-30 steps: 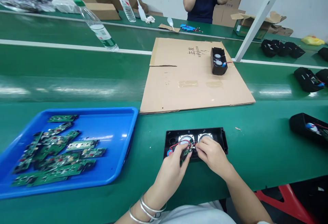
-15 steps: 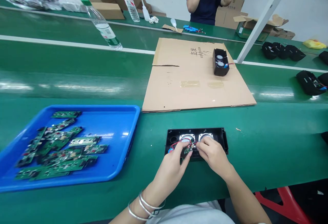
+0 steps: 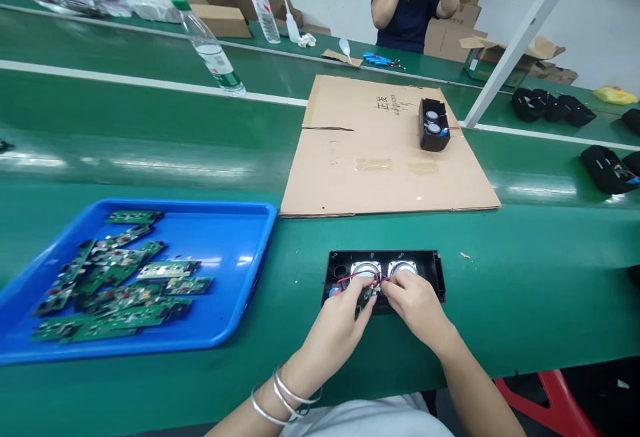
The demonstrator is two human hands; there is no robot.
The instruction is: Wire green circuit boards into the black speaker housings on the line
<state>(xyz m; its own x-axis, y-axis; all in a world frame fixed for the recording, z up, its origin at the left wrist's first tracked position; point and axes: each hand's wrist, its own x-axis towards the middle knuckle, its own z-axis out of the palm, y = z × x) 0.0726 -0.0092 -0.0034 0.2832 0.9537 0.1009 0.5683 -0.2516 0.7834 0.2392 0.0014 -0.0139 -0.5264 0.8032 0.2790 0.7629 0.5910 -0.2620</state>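
A black speaker case (image 3: 430, 263) with two round silver speakers (image 3: 367, 270) lies open in front of me on the green table. Pinched in my left hand (image 3: 345, 313) is a small green circuit board (image 3: 369, 294), over the near edge of the case. My right hand (image 3: 417, 303) is closed at the red wires (image 3: 383, 279) beside the board, its fingertips pressed together; what lies between them is too small to name. A blue part (image 3: 335, 291) sits at the case's left end.
A blue tray (image 3: 245, 277) of several circuit boards is at the left. Cardboard (image 3: 390, 190) lies beyond the case, bearing another black case (image 3: 434, 137). Bottles (image 3: 215, 57) stand farther back. A person (image 3: 407, 17) sits across; a white post (image 3: 520, 43) rises at right.
The view has shifted slightly. Both hands stay at the case, with the board turned a little and the red wires slightly moved between them.
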